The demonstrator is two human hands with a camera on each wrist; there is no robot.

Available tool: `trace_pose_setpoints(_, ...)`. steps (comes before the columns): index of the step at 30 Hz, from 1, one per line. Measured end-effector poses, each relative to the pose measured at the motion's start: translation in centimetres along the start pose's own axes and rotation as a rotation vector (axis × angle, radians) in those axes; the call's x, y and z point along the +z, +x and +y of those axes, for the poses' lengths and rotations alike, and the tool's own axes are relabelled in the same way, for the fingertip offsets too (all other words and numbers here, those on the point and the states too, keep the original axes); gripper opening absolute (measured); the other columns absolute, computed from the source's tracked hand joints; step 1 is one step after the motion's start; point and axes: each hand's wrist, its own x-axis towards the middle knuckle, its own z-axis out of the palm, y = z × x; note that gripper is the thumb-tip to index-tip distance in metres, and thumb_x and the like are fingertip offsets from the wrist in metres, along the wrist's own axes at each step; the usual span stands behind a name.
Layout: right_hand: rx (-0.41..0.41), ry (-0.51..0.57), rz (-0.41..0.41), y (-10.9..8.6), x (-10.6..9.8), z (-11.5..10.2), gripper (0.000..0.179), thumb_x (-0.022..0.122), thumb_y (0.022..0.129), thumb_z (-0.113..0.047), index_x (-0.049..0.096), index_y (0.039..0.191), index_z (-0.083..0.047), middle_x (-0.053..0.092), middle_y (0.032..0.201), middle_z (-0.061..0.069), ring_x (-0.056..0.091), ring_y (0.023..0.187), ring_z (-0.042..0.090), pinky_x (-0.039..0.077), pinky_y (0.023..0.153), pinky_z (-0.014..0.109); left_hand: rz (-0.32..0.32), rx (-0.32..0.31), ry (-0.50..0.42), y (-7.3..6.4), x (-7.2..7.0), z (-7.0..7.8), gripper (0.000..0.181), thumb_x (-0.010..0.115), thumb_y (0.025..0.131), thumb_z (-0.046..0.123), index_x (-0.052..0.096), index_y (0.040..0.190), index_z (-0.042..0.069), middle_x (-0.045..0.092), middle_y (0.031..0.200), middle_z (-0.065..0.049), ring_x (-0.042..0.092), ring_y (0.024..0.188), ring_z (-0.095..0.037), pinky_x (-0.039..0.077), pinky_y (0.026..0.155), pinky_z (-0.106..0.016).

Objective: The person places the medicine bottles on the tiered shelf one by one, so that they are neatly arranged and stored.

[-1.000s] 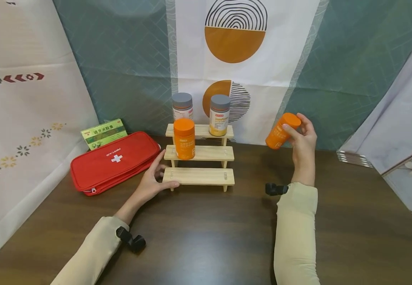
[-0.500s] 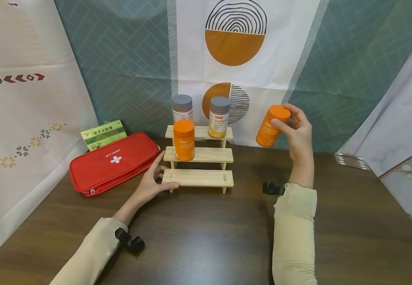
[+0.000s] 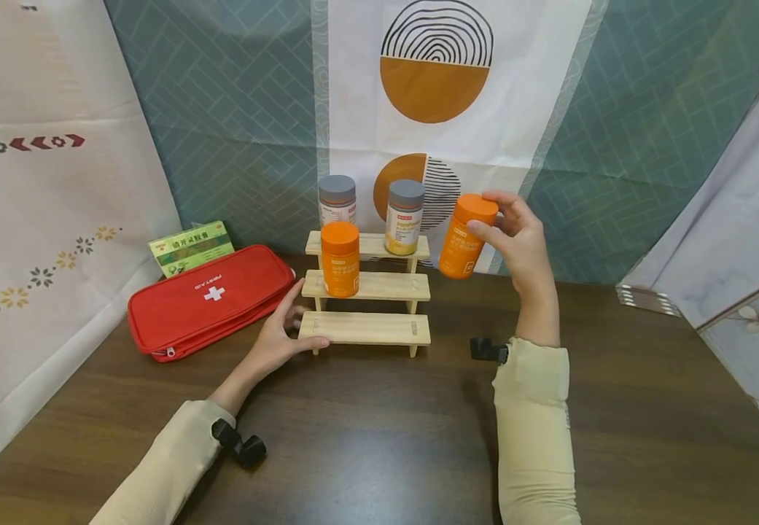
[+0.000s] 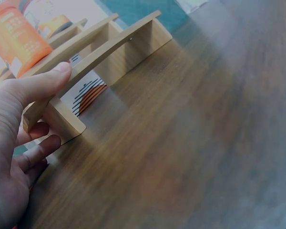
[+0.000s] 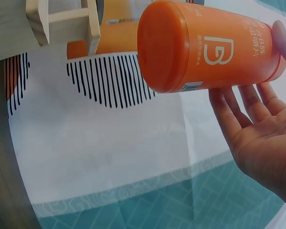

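My right hand (image 3: 523, 244) holds an orange bottle (image 3: 466, 239) by its cap end, in the air right of a three-step wooden rack (image 3: 366, 328). The bottle leans, its base toward the lower left; in the right wrist view the bottle (image 5: 214, 50) shows a large letter B. My left hand (image 3: 273, 344) grips the left end of the lowest step, thumb (image 4: 57, 78) on top and fingers below. A second orange bottle (image 3: 340, 261) stands on the left of the middle step. Two grey-capped bottles stand on the top step, a white one (image 3: 337, 200) partly hidden and a yellow-white one (image 3: 404, 219).
A red first aid pouch (image 3: 211, 302) lies left of the rack, with a green-yellow box (image 3: 192, 248) behind it. Patterned cloth (image 3: 235, 146) hangs behind the dark wooden table (image 3: 379, 437). A metal strip (image 3: 648, 300) sits at the back right.
My right hand has carried the orange bottle leftward, nearer to the rack, and the bottle has become more upright. The left hand has stayed on the lowest step.
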Motion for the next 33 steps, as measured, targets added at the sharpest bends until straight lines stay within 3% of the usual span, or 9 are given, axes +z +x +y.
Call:
trace_pose_setpoints(15, 0.026, -0.025, -0.109, 0.3, 2.1, 0.0, 0.040, 0.068, 0.090, -0.009, 0.054, 0.128, -0.011, 0.059, 0.117, -0.011, 0.059, 0.100, 0.014, 0.048, 0.088, 0.027, -0.004, 0.014, -0.005, 0.0, -0.1, 0.0, 0.107, 0.082, 0.076, 0.014, 0.013, 0.158, 0.022, 0.064, 0.112, -0.018, 0.063, 0.089, -0.019, 0.048, 0.083, -0.032)
trace_pose_setpoints(25, 0.037, -0.040, -0.209, 0.5, 3.1, 0.6, 0.040, 0.072, 0.088, -0.012, 0.056, 0.125, -0.018, 0.061, 0.130, -0.003, 0.055, 0.105, 0.019, 0.050, 0.084, 0.026, -0.001, -0.001, -0.004, 0.0, -0.2, -0.1, 0.107, 0.083, 0.076, 0.015, 0.014, 0.158, 0.023, 0.064, 0.112, -0.018, 0.062, 0.088, -0.018, 0.047, 0.083, -0.032)
trace_pose_setpoints(33, 0.066, -0.119, -0.310, 0.7, 4.4, 1.0, 0.048, 0.071, 0.086, -0.006, 0.050, 0.129, -0.004, 0.058, 0.133, 0.010, 0.053, 0.108, 0.024, 0.048, 0.087, 0.033, -0.005, -0.015, -0.006, 0.0, -0.2, -0.2, 0.107, 0.082, 0.077, 0.015, 0.013, 0.158, 0.026, 0.063, 0.114, -0.018, 0.063, 0.090, -0.020, 0.048, 0.082, -0.032)
